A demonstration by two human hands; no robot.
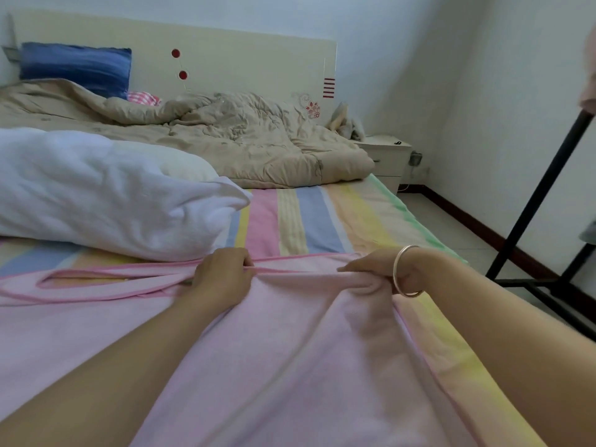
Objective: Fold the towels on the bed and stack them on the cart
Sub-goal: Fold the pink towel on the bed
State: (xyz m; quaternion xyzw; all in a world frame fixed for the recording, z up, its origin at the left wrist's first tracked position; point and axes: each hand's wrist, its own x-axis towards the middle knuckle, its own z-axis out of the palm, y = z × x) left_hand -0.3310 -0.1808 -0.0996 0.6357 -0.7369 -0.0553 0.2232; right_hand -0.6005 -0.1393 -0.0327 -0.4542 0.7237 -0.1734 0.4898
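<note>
- The pink towel (290, 366) lies spread over the near part of the bed, right in front of me, with its far edge bunched into a ridge between my hands.
- My left hand (222, 279) is closed on that far edge, fingers curled over the darker pink trim.
- My right hand (380, 274) is clenched around a gathered fold of the same towel, just beside my left hand; a thin bangle (407, 271) sits on that wrist.
- To the left of my left hand the towel's trimmed edge loops open, and a patch of the sheet shows through the gap.
- The striped sheet (306, 221) under the towel runs in pastel bands of pink, yellow, blue and green toward the far end of the bed.
- A white towel (106, 191) is heaped in a soft pile on the sheet, to the left and just beyond the pink one; its near edge looks to touch the pink trim.
- Further back a tan quilt (225, 137) lies rumpled across the bed, and a blue pillow (77, 67) leans against the cream headboard (242, 56).
- A white nightstand (388, 156) stands by the wall past the bed's right corner.
- On my right, over the tiled floor, a black metal frame (541, 201) slants up out of view; I cannot tell what it belongs to.
</note>
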